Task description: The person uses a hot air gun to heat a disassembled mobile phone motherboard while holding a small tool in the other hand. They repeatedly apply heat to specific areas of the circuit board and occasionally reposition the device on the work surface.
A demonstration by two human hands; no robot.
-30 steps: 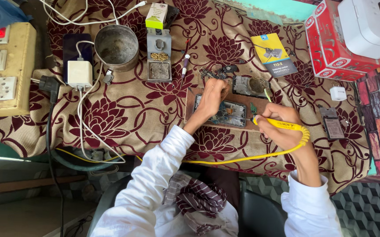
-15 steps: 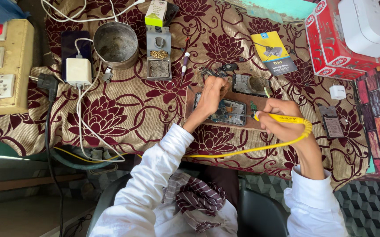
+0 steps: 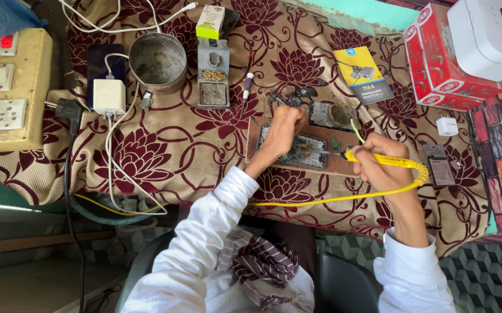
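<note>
Fingers of the right hand (image 3: 378, 159) are curled shut around the yellow soldering iron (image 3: 387, 160), whose thin dark tip reaches left to the opened phone (image 3: 306, 152). Fingers of the left hand (image 3: 284, 128) are bunched together and pressed down on the left part of that phone; whether they pinch anything small there I cannot tell.

That phone lies with its back off and its boards showing on a brown wooden block (image 3: 335, 165), about the middle of the table, just to the near side of a second opened device (image 3: 327, 115). With the cover off and the tip set at the board, the work looks to be in its middle: opening is done, soldering is in hand, and closing up is left.

From the iron's handle a yellow cord (image 3: 344, 199) runs right and loops back left along the near edge of the floral cloth (image 3: 175, 150). Farther left stand a grey tip-cleaner stand (image 3: 213, 81), a metal bowl (image 3: 158, 61) and a white charger (image 3: 109, 97). At the far left sits a switch board (image 3: 7, 93); at the far right, red boxes (image 3: 445, 58) under a white box (image 3: 491, 35).
</note>
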